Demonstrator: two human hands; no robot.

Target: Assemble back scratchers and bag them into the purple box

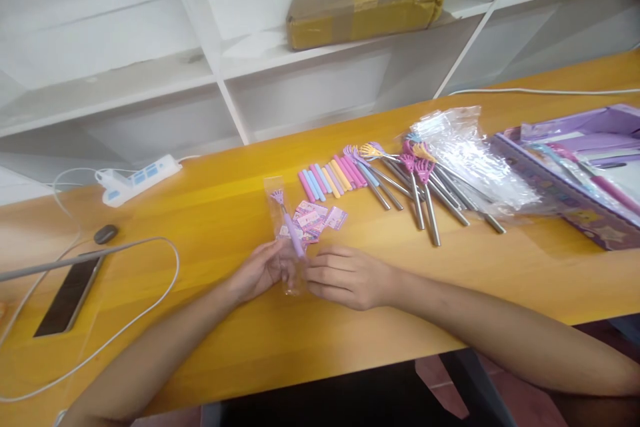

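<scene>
A purple back scratcher with a small claw head lies inside a narrow clear plastic bag, claw end away from me. My left hand grips the bag's lower left side between thumb and fingers. My right hand has its fingers curled and closed at the bag's lower right edge, near the handle's end; the fingertips are partly hidden. Just beyond the hands is a loose pile of small printed pink-purple cards. Past them lies a row of pink, blue and yellow handle sleeves.
Metal back scratchers with coloured claws lie right of the sleeves, by a heap of clear bags. At right stands a purple box holding packed items. Left are a power strip, a phone and cables. A taped carton sits on the shelf.
</scene>
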